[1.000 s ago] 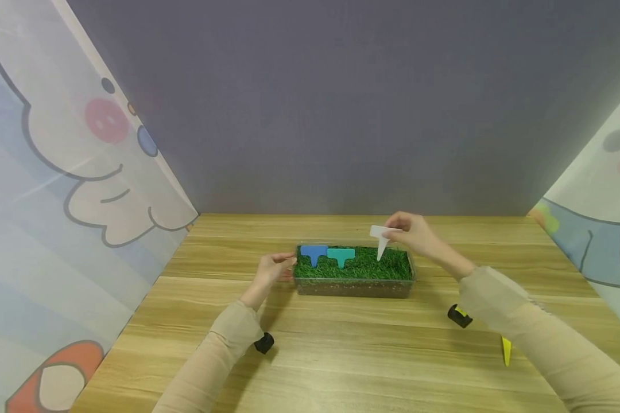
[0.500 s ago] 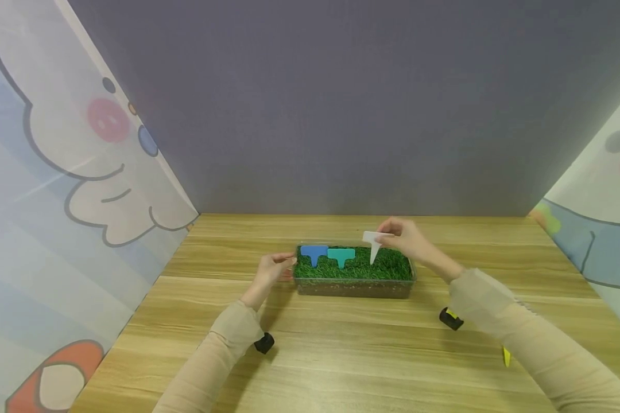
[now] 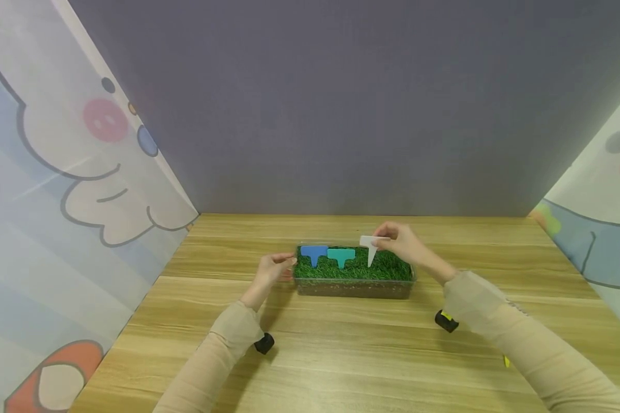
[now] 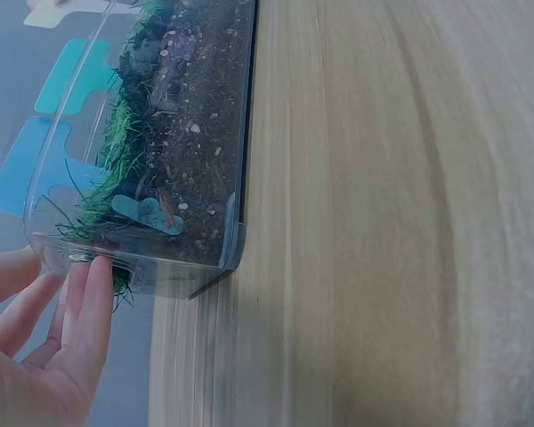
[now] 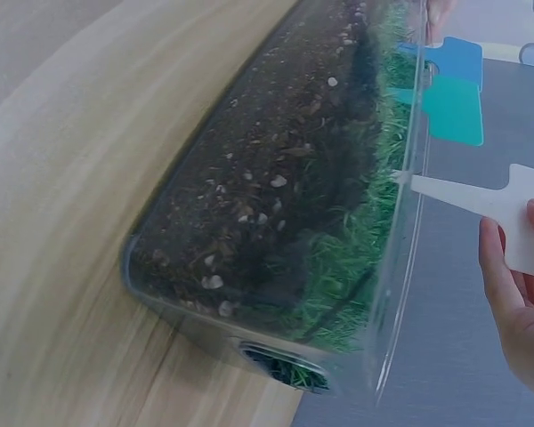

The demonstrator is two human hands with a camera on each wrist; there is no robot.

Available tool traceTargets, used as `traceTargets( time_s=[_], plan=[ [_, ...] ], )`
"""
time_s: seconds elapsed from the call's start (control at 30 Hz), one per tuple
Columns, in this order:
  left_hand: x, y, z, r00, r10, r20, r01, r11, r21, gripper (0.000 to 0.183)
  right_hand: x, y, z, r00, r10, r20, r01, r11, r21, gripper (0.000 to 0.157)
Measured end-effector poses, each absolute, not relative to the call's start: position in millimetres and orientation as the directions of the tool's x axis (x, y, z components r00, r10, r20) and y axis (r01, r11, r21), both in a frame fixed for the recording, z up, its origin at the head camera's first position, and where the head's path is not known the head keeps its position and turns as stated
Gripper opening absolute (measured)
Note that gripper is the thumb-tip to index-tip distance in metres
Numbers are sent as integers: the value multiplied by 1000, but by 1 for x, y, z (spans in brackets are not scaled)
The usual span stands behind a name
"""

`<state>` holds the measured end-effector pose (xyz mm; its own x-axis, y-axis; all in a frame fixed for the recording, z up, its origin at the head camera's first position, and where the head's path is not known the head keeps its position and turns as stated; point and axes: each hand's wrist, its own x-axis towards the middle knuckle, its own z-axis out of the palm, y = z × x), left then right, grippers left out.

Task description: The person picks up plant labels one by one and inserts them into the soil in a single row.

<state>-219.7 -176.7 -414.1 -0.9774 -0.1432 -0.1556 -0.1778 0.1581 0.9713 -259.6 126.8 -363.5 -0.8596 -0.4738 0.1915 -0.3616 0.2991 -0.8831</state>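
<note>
A clear planter box [image 3: 353, 288] of dark soil and green grass [image 3: 395, 265] stands on the wooden table. A blue T-shaped plant label [image 3: 314, 251] and a teal plant label [image 3: 341, 254] stand upright in its left half. My right hand [image 3: 405, 244] pinches a white plant label [image 3: 374, 241] by its broad top, between thumb and fingers. The label's narrow tip points down and meets the grass right of the teal one. My left hand [image 4: 58, 342] rests extended fingers against the box's left end, by the cutout under the rim.
A yellow pointed piece [image 3: 506, 361] lies at the right, mostly hidden behind the right sleeve [image 3: 527, 338]. Small black devices sit at the left wrist [image 3: 264, 343] and the right wrist [image 3: 446, 320]. A grey panel [image 3: 361, 115] rises behind the table.
My right hand has moved left and down with the white plant label, bringing its tip down to the grass. The right sleeve now covers more of the yellow piece. My left hand has stayed put.
</note>
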Motion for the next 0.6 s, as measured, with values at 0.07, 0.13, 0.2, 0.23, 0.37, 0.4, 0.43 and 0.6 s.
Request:
traceTargets(
  time_s=[0.07, 0.13, 0.2, 0.23, 0.37, 0.4, 0.43, 0.6],
  plan=[
    [-220, -177, -414, -977, -143, -155, -177, 158, 971, 28, -260, 127, -365, -861, -471, 190, -359, 301, -883, 15],
    [-220, -177, -414, -977, -144, -156, -179, 160, 971, 28, -261, 127, -367, -859, -475, 193, -363, 299, -882, 15],
    [-220, -177, -415, -977, -146, -157, -180, 163, 970, 28, -262, 127, -369, -857, -477, 196, -364, 290, -885, 14],
    [-220, -177, -414, -976, -148, -159, -182, 163, 970, 28, -263, 127, -370, -854, -480, 200, -369, 289, -883, 15],
    [-220, -177, -414, -974, -155, -167, -192, 162, 968, 27, -263, 127, -373, -848, -491, 197, -367, 277, -888, 15],
    [-220, -177, -414, -974, -154, -168, -192, 162, 968, 27, -262, 127, -374, -847, -494, 196, -367, 277, -888, 15],
    [-220, -177, -414, -974, -154, -169, -193, 161, 968, 28, -262, 126, -374, -847, -494, 195, -367, 279, -887, 15],
    [-221, -177, -415, -975, -147, -165, -189, 171, 967, 28, -261, 126, -377, -840, -505, 200, -380, 284, -880, 12]
  ],
)
